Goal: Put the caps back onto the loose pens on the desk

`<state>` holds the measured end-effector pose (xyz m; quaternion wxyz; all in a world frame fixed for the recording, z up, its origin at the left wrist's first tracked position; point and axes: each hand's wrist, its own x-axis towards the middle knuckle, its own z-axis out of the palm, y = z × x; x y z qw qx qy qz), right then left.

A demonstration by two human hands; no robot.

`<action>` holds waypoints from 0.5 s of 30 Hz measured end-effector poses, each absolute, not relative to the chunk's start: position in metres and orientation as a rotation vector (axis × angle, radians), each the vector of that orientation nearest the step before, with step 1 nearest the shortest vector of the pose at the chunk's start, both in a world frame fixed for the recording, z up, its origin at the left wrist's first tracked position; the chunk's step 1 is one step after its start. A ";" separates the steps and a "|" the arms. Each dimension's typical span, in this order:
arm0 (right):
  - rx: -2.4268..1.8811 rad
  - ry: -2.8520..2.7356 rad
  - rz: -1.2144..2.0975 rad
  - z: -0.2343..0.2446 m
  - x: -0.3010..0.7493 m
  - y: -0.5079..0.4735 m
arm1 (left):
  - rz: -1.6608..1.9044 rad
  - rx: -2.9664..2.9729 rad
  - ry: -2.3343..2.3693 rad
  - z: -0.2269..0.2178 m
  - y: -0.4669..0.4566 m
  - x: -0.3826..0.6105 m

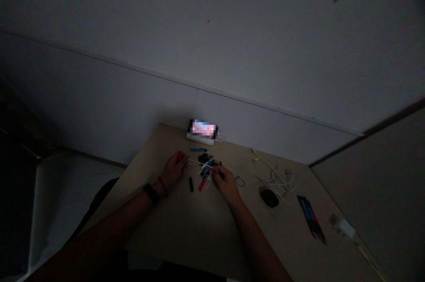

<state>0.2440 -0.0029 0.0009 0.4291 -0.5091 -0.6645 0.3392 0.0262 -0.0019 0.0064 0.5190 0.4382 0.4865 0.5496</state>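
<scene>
My left hand [172, 171] rests on the wooden tabletop [179, 224], its fingers closed around a small red object [179, 156], perhaps a pen or marker. My right hand [226, 183] reaches into a loose pile of pens, markers and white sticks [206, 169], and its fingertips touch the pile's right end. The dim light hides whether those fingers grip anything. Between my hands lie a red marker [202, 183] and a small black cap [191, 184]. Beyond the pile is a thin blue pen [198, 149].
A phone [202, 129] with a lit screen sits on a white power strip [199, 139] against the wall. To the right lie a black mouse [268, 197], tangled white cable [279, 180], a dark pen pack [311, 218] and a white charger [341, 227].
</scene>
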 end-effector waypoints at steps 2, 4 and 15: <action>-1.261 -1.662 0.844 0.001 0.244 -0.003 | 1.308 1.047 1.176 0.006 -0.001 0.026; -1.253 -1.666 0.849 0.001 0.243 -0.003 | 1.309 1.043 1.175 0.006 -0.001 0.026; -1.259 -1.697 0.843 0.002 0.243 -0.005 | 1.314 1.053 1.181 0.008 -0.003 0.027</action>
